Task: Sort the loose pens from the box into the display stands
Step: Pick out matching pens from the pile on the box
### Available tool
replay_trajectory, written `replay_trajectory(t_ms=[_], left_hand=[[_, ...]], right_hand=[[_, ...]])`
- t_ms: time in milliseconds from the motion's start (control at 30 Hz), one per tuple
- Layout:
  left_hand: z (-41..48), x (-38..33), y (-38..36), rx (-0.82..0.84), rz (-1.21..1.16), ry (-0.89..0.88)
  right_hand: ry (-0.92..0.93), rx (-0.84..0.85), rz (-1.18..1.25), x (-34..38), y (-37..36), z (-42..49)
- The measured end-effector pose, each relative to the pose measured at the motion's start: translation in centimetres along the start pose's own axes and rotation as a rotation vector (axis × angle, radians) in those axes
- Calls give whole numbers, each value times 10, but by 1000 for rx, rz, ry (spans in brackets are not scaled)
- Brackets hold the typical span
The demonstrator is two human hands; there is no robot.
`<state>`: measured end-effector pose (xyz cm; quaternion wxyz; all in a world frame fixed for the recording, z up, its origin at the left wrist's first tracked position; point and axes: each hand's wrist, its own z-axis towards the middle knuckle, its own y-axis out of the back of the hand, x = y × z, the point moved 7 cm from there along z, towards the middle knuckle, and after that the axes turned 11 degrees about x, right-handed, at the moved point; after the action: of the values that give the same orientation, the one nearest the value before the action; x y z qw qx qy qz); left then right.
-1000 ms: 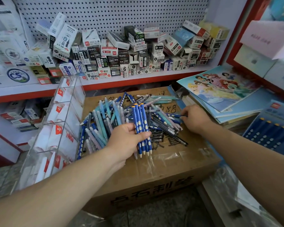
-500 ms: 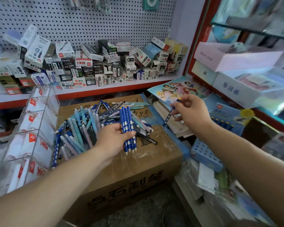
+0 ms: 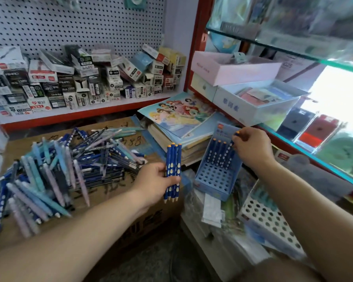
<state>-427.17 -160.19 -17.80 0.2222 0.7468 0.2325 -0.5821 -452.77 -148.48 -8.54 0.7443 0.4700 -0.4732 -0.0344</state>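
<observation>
The cardboard box (image 3: 114, 192) carries a heap of loose pens (image 3: 69, 163) at 9 o'clock. The blue display stand (image 3: 214, 180) at 3 o'clock has pens upright in its far row. The left grip (image 3: 153, 184) clasps a bundle of dark-blue pens (image 3: 173, 169) — the right grip (image 3: 251, 147) pinches a single pen (image 3: 231, 143) at the stand.

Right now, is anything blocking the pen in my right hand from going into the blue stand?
Nothing visible does. The right hand holds the pen at the back row of the blue stand, beside the standing pens.
</observation>
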Motion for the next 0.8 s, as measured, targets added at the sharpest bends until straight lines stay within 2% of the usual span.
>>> replay_trajectory(t_ms=[100, 333, 633, 800], left_hand=[[6, 2, -12, 26, 17, -5], [15, 14, -17, 48, -64, 21], [17, 15, -24, 75, -62, 30], [16, 14, -25, 72, -56, 39]], right_hand=[[0, -25, -123, -10, 4, -5], [-22, -40, -218, -30, 1, -14], [-69, -3, -103, -44, -10, -12], [-91, 34, -236, -44, -14, -3]])
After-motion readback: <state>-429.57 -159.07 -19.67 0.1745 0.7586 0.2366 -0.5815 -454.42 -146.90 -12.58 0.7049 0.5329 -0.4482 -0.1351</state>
